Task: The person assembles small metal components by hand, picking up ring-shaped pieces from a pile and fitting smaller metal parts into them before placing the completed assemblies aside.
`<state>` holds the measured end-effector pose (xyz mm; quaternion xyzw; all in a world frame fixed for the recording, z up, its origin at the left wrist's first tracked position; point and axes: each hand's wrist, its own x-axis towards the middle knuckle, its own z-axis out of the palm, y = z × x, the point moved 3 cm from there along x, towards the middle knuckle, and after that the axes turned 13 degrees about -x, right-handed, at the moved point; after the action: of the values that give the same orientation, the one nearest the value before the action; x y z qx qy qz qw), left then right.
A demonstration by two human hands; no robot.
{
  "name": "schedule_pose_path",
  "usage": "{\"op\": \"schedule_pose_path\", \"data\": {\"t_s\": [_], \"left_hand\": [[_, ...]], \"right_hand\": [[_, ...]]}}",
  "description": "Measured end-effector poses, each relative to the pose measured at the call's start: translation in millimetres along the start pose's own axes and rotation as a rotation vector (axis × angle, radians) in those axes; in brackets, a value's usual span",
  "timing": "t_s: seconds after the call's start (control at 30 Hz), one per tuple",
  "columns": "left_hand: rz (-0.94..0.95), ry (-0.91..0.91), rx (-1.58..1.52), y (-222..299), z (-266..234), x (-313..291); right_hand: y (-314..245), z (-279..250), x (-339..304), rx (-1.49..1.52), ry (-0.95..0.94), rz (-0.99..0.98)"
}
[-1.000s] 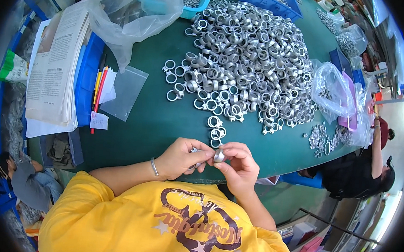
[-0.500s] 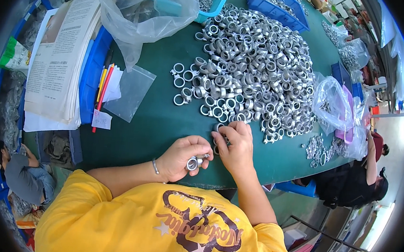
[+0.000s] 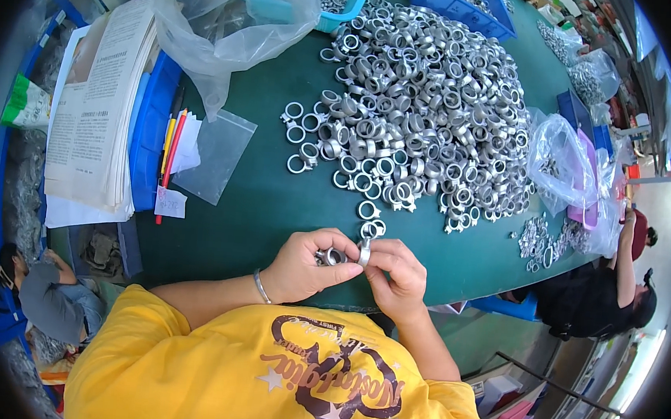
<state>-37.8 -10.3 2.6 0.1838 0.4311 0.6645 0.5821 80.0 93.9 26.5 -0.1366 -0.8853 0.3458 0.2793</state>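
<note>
My left hand (image 3: 305, 268) is closed around small silver metal ring clamps (image 3: 334, 258), partly hidden by its fingers. Close against it, my right hand (image 3: 398, 276) pinches another ring clamp (image 3: 364, 252) between thumb and fingers, near the left thumb tip. Just beyond the hands, a few loose ring clamps (image 3: 369, 210) lie on the green table (image 3: 225, 237). Farther off spreads a large heap of the same ring clamps (image 3: 436, 100), each a round band with a small lug.
At the left, printed papers (image 3: 96, 123) rest on a blue bin (image 3: 157, 119), beside pencils (image 3: 172, 151) and a flat clear bag (image 3: 219, 155). A large plastic bag (image 3: 239, 24) lies behind. Small metal parts (image 3: 539, 243) and another bag (image 3: 560, 163) sit right. Two people are nearby.
My right hand has come back from the heap's near edge to my left hand, bringing a ring clamp. My left hand has turned, its thumb now pointing at the right fingers.
</note>
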Motion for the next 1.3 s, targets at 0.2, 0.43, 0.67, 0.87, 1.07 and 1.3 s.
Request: {"op": "schedule_pose_path", "data": {"t_s": [0.2,0.43,0.67,0.87,1.07,1.3], "left_hand": [[0.176,-0.022,0.178,0.8,0.4,0.6],[0.334,-0.067,0.325,0.5,2.9,2.0],[0.335,-0.064,0.323,1.1,4.0,1.6],[0.297,-0.041,0.249,-0.3,0.8,1.4],[-0.069,0.014,-0.019,-2.8,1.2,-2.3],[-0.2,0.011,-0.297,-8.6,0.0,1.8]], "right_hand": [[10.0,5.4,-13.2,0.652,-0.036,0.533],[9.6,5.9,-16.1,0.666,-0.078,0.404],[8.2,3.8,-15.1,0.618,-0.054,0.349],[5.1,-0.4,-12.7,0.364,0.043,0.243],[-3.5,-5.4,-11.3,0.042,0.214,0.161],[-25.0,-6.8,-5.2,-0.081,0.128,-0.106]]}}
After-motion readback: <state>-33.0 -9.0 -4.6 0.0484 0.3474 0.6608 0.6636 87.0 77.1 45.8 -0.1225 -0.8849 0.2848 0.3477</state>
